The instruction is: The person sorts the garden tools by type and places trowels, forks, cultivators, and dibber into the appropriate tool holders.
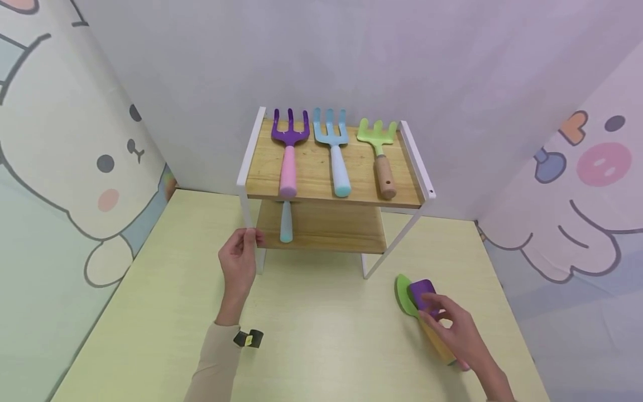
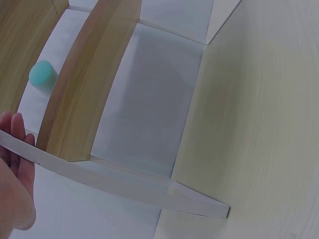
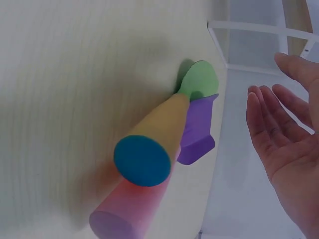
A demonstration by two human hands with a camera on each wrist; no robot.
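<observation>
My left hand (image 1: 238, 262) holds the white left front post (image 2: 114, 184) of a two-tier shelf, its fingers reaching behind the post. To the right, my right hand (image 1: 454, 329) hovers over two garden trowels, fingers loosely bent and apart from them in the right wrist view. One is a green trowel (image 3: 200, 79) with a yellow-orange handle (image 3: 158, 122) and blue end. Beside it lies a purple trowel (image 3: 198, 124) with a pink handle (image 3: 134, 209). On the top board rest a purple hand fork (image 1: 289, 137), a light blue hand fork (image 1: 331, 137) and a green hand fork (image 1: 378, 137).
On the lower board (image 1: 336, 229) lies a tool with a pale blue handle (image 1: 286, 223), its head hidden under the top board. The shelf stands on a pale wood table (image 1: 311, 335). Curtains with cartoon animals (image 1: 65, 167) surround the table's back and sides.
</observation>
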